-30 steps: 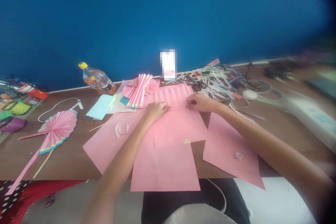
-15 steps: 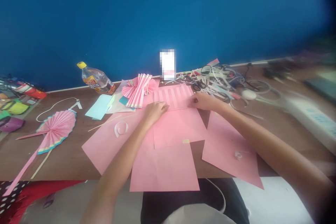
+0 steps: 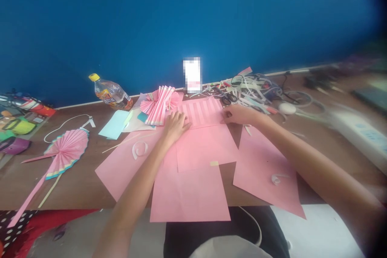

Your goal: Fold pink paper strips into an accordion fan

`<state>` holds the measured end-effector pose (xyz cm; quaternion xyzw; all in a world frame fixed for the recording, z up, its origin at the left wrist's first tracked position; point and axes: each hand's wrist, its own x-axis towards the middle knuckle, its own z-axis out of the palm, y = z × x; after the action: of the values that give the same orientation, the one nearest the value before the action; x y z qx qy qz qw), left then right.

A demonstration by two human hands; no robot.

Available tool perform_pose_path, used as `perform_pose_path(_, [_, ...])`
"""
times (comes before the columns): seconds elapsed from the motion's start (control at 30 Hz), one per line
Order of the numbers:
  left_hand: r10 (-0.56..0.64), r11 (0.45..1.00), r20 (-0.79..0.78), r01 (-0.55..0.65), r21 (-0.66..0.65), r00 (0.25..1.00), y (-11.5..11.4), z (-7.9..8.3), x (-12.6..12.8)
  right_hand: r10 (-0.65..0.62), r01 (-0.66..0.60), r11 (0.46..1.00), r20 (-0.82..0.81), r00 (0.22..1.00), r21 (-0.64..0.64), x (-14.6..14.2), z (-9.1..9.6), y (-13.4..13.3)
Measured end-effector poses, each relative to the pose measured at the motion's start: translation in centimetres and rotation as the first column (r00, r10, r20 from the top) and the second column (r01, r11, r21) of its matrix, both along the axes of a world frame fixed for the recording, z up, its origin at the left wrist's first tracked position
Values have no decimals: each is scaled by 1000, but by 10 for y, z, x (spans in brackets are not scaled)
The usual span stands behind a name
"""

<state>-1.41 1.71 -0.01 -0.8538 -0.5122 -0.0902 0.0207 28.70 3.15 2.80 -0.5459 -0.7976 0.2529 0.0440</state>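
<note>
A pink sheet of paper with several parallel pleats (image 3: 202,111) lies between my hands, its near part flat. At its left edge my left hand (image 3: 176,125) has its fingers bent over the paper, the thumb close to the index finger. My right hand (image 3: 235,113) pinches the right edge with curled fingers; the fingertips are partly hidden. Beneath and in front lie more flat pink sheets (image 3: 190,195). Just beyond my left hand rests a pleated pink paper fan (image 3: 160,106).
A finished-looking pink fan (image 3: 68,149) lies at left. Behind are a yellow-capped bottle (image 3: 110,93), light blue paper (image 3: 113,124) and a phone-like bright screen (image 3: 192,74). Tangled paper strips (image 3: 252,90), scissors (image 3: 229,98) and a white power strip (image 3: 359,133) are at right.
My left hand has shifted slightly left and its fingers reach farther forward along the pleated paper's left edge. My right hand stays at the right edge. The view has moved slightly.
</note>
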Motion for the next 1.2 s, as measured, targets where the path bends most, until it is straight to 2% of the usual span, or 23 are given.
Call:
perform_pose_path(0.07, [-95,995,16,95,13,995,-1,0,0,7,-7,1000,12,1000,5,2,-4,4])
perform_pose_path(0.13, [-254,967,18,255,-5,967,-2,3,4,3,-3,1000,28,1000,14,3,-7,6])
perform_pose_path(0.2, [-420,906,6,419,-65,908,-2,8,10,-2,1,1000,43,999,23,4,-7,7])
perform_pose_path(0.27, [-537,835,3,532,-143,844,-1,15,17,-1,0,1000,46,999,26,4,-6,6])
perform_pose_path(0.37, [-630,752,-6,607,-257,777,6,24,24,11,-12,1000,27,1000,19,4,-4,5])
perform_pose_path(0.5, [-705,682,-75,646,-344,705,15,28,27,26,-26,1000,21,999,16,5,-5,6])
perform_pose_path(0.6, [-724,671,-91,666,-325,684,20,25,22,9,-9,999,17,1000,31,5,-5,5])
perform_pose_path(0.77, [-699,703,-105,652,-283,707,19,24,3,5,-5,1000,2,1000,11,4,-2,2])
perform_pose_path(0.93, [-686,706,-87,633,-317,722,18,24,-4,10,-10,1000,12,1000,25,5,-6,5])
perform_pose_path(1.07, [-664,676,80,643,-361,743,28,14,-4,25,-25,999,18,1000,25,6,-9,7])
perform_pose_path(1.2, [-532,662,333,628,-409,779,42,12,-4,21,-22,1000,27,999,17,5,-7,6])
